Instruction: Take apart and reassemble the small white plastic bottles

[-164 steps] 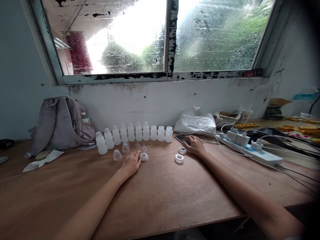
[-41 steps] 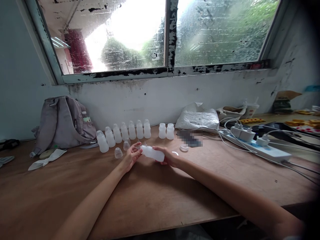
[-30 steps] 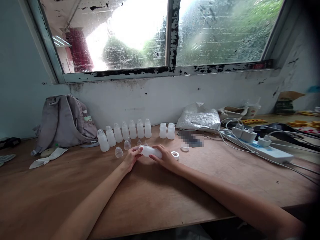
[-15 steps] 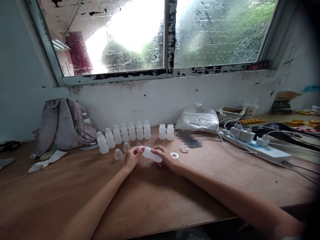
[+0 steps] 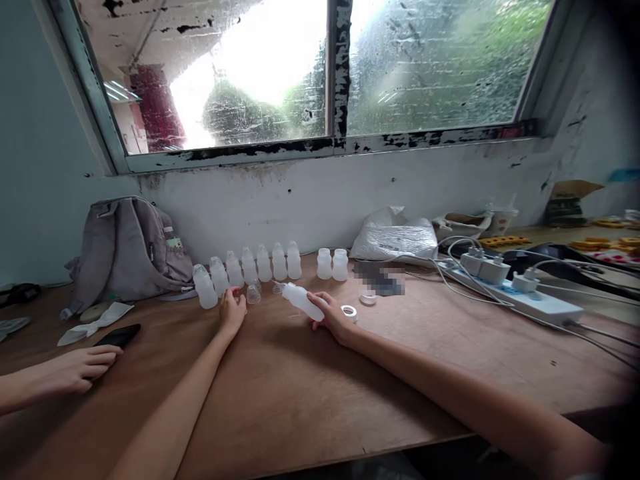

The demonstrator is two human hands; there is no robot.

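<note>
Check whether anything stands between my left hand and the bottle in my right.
Yes: a clear cap stands just beside your left hand, on the side toward the bottle in your right hand. A small clear part near the bottle's tip is too indistinct to place.

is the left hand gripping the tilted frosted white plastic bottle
No, only the right hand grips the bottle; the left hand is apart from it.

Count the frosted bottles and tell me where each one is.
10: seven capped bottles lined up right of the backpack, two uncapped bottles farther right, and one tilted bottle in the right hand. No others show.
</note>
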